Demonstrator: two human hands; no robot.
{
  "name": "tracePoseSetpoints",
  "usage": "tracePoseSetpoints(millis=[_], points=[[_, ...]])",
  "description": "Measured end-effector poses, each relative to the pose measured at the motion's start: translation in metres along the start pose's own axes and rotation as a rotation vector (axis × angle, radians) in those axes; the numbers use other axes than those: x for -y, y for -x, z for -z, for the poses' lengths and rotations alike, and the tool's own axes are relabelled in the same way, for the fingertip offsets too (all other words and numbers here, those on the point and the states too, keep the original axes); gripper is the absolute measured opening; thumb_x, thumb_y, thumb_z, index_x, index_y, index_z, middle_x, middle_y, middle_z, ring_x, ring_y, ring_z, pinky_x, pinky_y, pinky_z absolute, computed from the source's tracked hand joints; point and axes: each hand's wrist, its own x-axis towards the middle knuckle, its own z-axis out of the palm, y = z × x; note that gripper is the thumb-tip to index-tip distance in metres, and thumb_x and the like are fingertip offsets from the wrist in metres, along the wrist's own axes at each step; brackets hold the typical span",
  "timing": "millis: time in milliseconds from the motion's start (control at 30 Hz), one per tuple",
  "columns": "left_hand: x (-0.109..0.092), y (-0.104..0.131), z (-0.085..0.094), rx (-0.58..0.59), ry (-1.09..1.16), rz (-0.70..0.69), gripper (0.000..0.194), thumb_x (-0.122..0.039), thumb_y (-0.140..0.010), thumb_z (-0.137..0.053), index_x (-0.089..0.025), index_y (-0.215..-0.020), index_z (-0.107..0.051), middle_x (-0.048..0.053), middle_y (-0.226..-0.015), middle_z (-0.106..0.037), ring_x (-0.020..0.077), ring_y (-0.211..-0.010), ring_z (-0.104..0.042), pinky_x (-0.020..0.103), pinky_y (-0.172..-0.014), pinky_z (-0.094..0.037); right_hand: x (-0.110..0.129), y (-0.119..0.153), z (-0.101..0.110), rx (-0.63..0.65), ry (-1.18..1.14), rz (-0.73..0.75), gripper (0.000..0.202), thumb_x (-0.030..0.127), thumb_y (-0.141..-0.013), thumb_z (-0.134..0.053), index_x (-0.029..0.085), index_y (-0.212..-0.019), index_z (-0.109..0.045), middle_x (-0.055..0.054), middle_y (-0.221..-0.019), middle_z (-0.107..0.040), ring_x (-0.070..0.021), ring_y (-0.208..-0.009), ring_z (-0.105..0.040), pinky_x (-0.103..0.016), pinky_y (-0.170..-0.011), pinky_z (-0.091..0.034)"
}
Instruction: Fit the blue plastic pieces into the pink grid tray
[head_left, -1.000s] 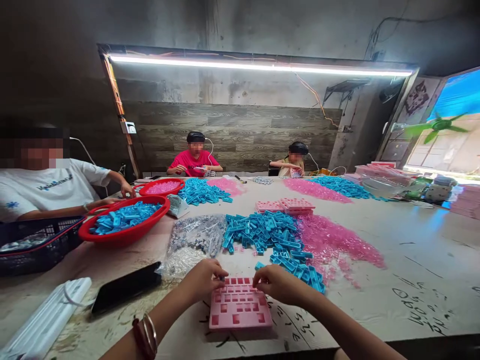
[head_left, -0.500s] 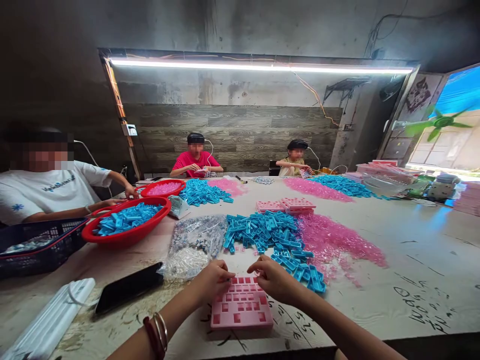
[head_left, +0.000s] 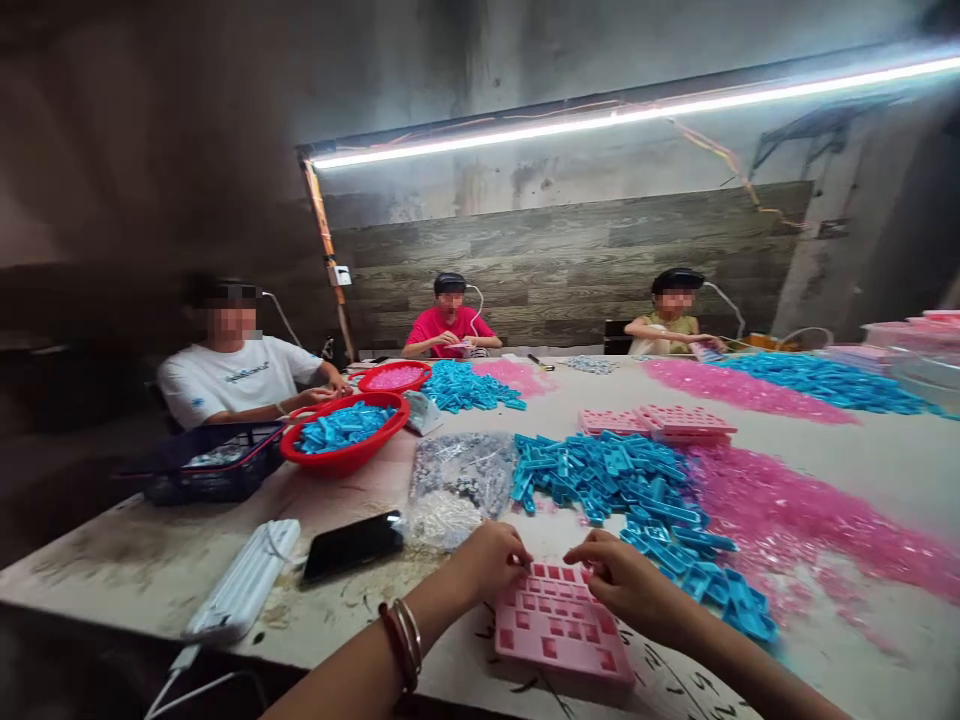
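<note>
A pink plastic tray [head_left: 564, 628] with rows of square and rectangular openings lies flat on the table before me. At its far left corner is my left hand [head_left: 493, 562], thumb and fingertips pinched together; whatever they hold is too small or hidden to make out. Over the far right part of the tray hangs my right hand [head_left: 626, 578], its index finger reaching left and the other fingers curled in. I cannot see what those curled fingers hold. Just beyond the hands spreads a heap of blue plastic pieces [head_left: 600, 475], with clear pink pieces [head_left: 780, 500] to its right.
A clear bag of small parts [head_left: 457, 485], a black phone [head_left: 354, 545] and a white power bank [head_left: 244, 580] lie to the left. Farther off stand a red basket [head_left: 401, 425], a dark blue basket [head_left: 255, 480] and stacked pink trays [head_left: 690, 422]. Three people sit around the table.
My view has swung left and tilted, so everything sits farther right in the picture. Both hands stay at the far edge of the tray, with little change in their pose.
</note>
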Motion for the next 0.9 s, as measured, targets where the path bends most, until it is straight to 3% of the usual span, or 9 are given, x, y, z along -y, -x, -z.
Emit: tracePoseSetpoints(millis=[267,533,633,900], points=[[-0.005,0.0,-0.004,-0.008,-0.134,-0.048,0.02,-0.017,-0.077,-0.056,-0.018,-0.091,-0.07,0.005,-0.089,-0.066,0.0145,-0.078,-0.058,0.022,-0.071,-0.043,-0.008,-0.004,-0.003,0.073,-0.055,0.057,0.037,0.012,-0.069,-0.04,0.016,-0.093,-0.068,-0.007,-0.085,-0.06,-0.015,-0.069,-0.057,-0.026,-0.062,-0.042],[-0.014,-0.005,-0.001,0.026,-0.352,-0.113,0.02,-0.014,-0.071,-0.056,-0.015,-0.083,-0.072,0.007,-0.077,-0.066,0.0164,-0.07,-0.058,0.024,-0.063,-0.043,-0.009,-0.008,-0.007,0.098,-0.037,0.048,0.028,0.014,-0.063,-0.048,0.019,-0.082,-0.068,-0.003,-0.074,-0.066,-0.0137,-0.06,-0.056,-0.023,-0.055,-0.039],[-0.016,-0.005,-0.001,0.046,-0.361,-0.111,0.019,-0.014,-0.069,-0.056,-0.016,-0.08,-0.072,0.007,-0.074,-0.066,0.0164,-0.069,-0.058,0.024,-0.061,-0.043,-0.009,-0.007,-0.006,0.109,-0.04,0.038,0.02,0.018,-0.066,-0.05,0.02,-0.078,-0.066,-0.002,-0.069,-0.066,-0.0145,-0.06,-0.057,-0.023,-0.054,-0.04],[-0.01,-0.001,-0.002,0.048,-0.184,-0.069,0.024,-0.015,-0.07,-0.057,-0.016,-0.091,-0.069,0.006,-0.085,-0.067,0.0156,-0.074,-0.058,0.024,-0.068,-0.044,-0.011,-0.012,-0.018,-0.06,0.152,0.058,0.011,0.026,-0.074,-0.05,0.021,-0.079,-0.059,-0.004,-0.078,-0.065,-0.0193,-0.074,-0.059,-0.029,-0.067,-0.042]])
